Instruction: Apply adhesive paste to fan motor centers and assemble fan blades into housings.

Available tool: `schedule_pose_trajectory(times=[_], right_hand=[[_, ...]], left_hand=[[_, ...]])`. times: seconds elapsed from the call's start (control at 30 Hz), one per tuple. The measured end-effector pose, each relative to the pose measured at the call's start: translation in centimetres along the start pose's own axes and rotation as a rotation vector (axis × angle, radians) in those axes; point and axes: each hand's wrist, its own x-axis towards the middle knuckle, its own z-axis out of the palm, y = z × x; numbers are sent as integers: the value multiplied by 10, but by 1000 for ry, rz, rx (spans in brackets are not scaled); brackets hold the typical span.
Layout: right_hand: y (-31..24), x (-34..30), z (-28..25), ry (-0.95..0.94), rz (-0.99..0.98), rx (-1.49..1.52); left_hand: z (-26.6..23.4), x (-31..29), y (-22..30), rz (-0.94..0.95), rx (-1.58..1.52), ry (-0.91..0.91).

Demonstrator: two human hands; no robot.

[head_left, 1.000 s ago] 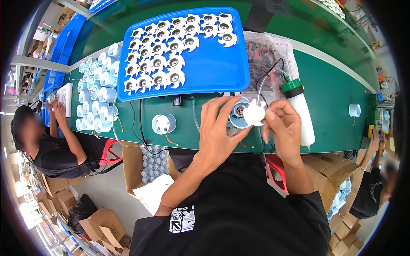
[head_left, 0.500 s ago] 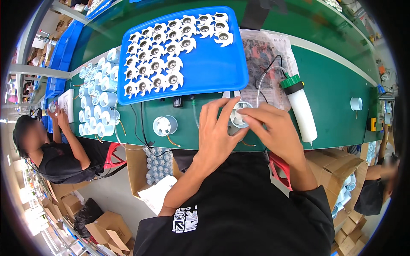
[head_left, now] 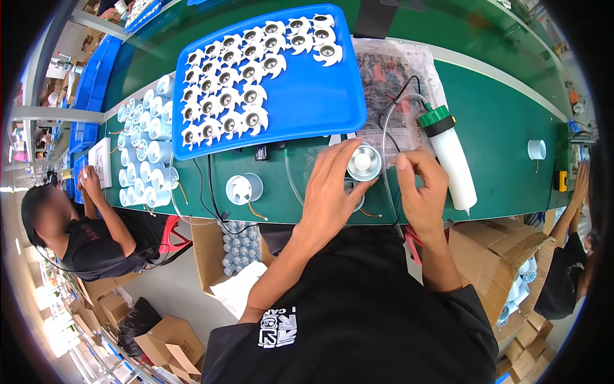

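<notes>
My left hand (head_left: 336, 182) is closed round a light-blue fan housing (head_left: 364, 162), a short open tube with a round white hub inside. Its mouth is tipped up toward me. Just below, another pale-blue edge shows, partly hidden by my thumb, and a thin wire trails out by the bench edge. Apart from the housing, to its right, my right hand (head_left: 423, 189) is raised with thumb and fingers curled together; whatever may be between the fingertips is too small to make out. A clear tube (head_left: 384, 137) runs up between both hands.
Beyond my hands, a blue tray (head_left: 313, 102) bears rows of white fan impellers (head_left: 252, 96). A green-capped white cartridge (head_left: 453, 163) lies at the right. Single housings (head_left: 244, 189) and many grouped ones (head_left: 150, 153) stand on the green bench. Cardboard boxes (head_left: 489, 246) sit below; a co-worker (head_left: 83, 224) sits left.
My right hand has drawn back to the right from the housing, its fingers curling in. The housing in my left hand has risen slightly, its mouth turned more toward me.
</notes>
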Motion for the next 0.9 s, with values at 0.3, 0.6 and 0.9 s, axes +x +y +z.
schedule_pose_trajectory(times=[0.3, 0.6, 0.9], right_hand=[[15, -38, 15, 9, -189, -171], [50, -79, 35, -165, -450, -109], [43, -79, 37, -203, -337, -131]], left_hand=[[-51, -28, 13, -189, -26, 84], [-136, -91, -36, -656, 348, 431], [-122, -79, -51, -431, 432, 219]])
